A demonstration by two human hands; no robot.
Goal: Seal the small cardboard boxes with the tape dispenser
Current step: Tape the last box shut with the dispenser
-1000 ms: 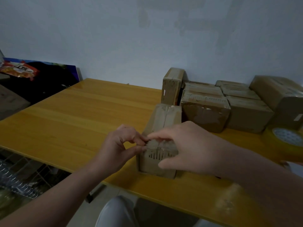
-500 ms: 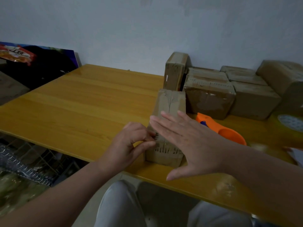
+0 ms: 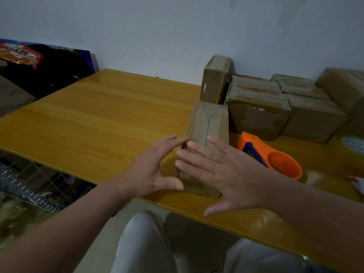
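A small cardboard box (image 3: 208, 125) lies lengthwise near the front edge of the yellow wooden table (image 3: 98, 119), its top seam running away from me. My right hand (image 3: 226, 170) lies flat over the near part of the box with fingers straight and spread. My left hand (image 3: 151, 168) is at the box's left side, fingers extended, fingertips touching its upper left edge. An orange tape dispenser (image 3: 275, 156) lies on the table just right of the box, untouched.
Several cardboard boxes (image 3: 258, 115) are stacked at the back right against the wall, one standing upright (image 3: 215, 81). A tape roll (image 3: 354, 144) shows at the right edge. A dark poster (image 3: 39, 69) leans at the left. Wire racks (image 3: 29, 186) sit below the table's left edge.
My left hand has let go of its pinch at the box's near end and opened out. My right hand has flattened over the box. The view has shifted a little.
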